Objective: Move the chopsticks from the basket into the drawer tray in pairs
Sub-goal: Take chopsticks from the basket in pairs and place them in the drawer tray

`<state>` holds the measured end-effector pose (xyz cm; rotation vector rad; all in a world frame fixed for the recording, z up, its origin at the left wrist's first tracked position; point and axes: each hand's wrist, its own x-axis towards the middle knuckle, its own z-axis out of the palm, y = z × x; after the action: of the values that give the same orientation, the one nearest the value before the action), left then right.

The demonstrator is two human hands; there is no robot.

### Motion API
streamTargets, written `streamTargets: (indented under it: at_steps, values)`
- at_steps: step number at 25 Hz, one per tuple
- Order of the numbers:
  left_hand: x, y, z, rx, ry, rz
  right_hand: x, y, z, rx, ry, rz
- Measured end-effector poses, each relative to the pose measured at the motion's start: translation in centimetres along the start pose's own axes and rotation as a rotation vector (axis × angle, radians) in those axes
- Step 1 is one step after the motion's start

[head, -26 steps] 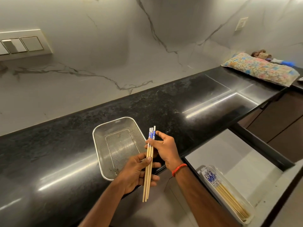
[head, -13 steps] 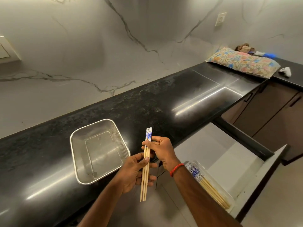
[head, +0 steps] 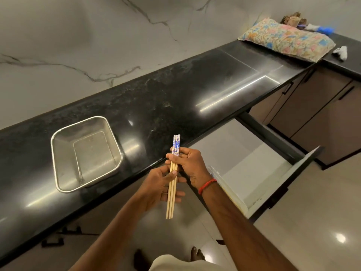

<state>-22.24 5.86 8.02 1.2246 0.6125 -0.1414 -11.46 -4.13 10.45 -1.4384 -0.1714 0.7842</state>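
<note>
Chopsticks (head: 172, 190) held in both hands at the tabletop (head: 175, 98) edge, between basket (head: 58, 167) and open drawer (head: 254, 159).
The bundle is kept nearly upright, blue-patterned ends uppermost. The right hand (head: 188, 165) is pinched round it just under the pattern, and the left hand (head: 159, 189) is curled round the plain shafts lower down with the thumb laid across them. The sticks are probably being squared up and sorted into a pair before being set down. Three tops can be counted; whether a fourth is hidden cannot be told. No chopsticks are seen in the basket, so the last of the load is judged to be in hand. Only the tray's (head: 230, 190) near wall is shown in the drawer, the rest being hidden by the right forearm.
</note>
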Motion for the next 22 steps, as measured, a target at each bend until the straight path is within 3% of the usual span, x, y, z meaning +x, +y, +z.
streamTargets:
  at_steps: [5,11,18,22]
  values:
    - [0.4,-1.9,2.3,0.036,-0.075,-0.058,-0.1,0.1,-3.7,0.000,-0.017,0.016]
    - [2.6,-3.8,5.5,0.052,-0.048,-0.014,-1.1,1.4,-8.6,-0.094,-0.082,0.045]
    - [3.7,-5.9,9.7,0.081,-0.126,-0.070,-0.8,2.2,-13.3,-0.151,-0.037,0.069]
    - [4.3,-7.3,11.0,0.088,-0.089,-0.093,-1.5,3.9,-14.9,-0.105,-0.059,0.124]
